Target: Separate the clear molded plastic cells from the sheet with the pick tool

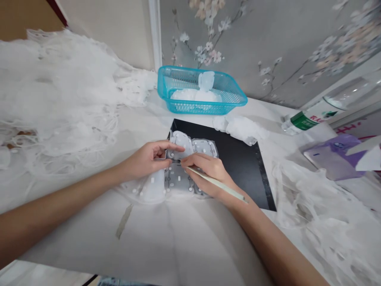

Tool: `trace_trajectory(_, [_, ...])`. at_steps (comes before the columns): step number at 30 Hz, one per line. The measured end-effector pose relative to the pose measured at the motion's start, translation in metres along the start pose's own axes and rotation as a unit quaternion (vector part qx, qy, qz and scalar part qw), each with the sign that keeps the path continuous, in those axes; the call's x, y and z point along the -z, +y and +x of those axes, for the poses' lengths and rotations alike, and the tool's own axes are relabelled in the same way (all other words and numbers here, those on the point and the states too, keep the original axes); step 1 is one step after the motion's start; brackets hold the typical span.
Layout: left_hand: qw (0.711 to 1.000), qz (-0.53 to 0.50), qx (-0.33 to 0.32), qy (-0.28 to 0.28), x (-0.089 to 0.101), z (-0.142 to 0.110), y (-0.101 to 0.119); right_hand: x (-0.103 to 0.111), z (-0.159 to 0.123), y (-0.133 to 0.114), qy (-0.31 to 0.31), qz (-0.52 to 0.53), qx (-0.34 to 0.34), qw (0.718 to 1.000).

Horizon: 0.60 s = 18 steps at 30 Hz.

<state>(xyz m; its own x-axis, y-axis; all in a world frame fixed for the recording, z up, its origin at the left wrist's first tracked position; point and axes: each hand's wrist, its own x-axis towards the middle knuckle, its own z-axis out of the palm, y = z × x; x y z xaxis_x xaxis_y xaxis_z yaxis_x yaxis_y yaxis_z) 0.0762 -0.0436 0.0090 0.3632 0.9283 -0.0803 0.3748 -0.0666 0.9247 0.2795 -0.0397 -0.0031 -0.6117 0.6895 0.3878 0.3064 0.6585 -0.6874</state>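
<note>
Near the frame's centre, the right hand [212, 174] is gripping a slim pale tool [220, 184] over the translucent sheet [179, 178]; the left hand [145, 159], fingers parted, is bracing it, best kept flat beside the tip.

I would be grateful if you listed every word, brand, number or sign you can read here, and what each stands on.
"农": seemingly the first red character on the bottle; the rest is blurred.
Purple packet: small mark, too blurred to read.
Pink marks behind it: unreadable.
Black mat: edge marks too small to read.
</note>
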Motion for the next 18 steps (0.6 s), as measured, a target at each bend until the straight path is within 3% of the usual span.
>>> trace_trajectory(9, [0.999, -0.004, 0.025, 0.024, 0.0013, -0.0004, 0.0020, -0.0003, -0.0027, 0.0024, 0.071, 0.047, -0.024, 0.996])
trace_trajectory(18, [1.000, -0.015, 0.018, 0.010, 0.0016, 0.0008, -0.0009, -0.0046, -0.0038, 0.0042, 0.067, 0.050, -0.036, 0.996])
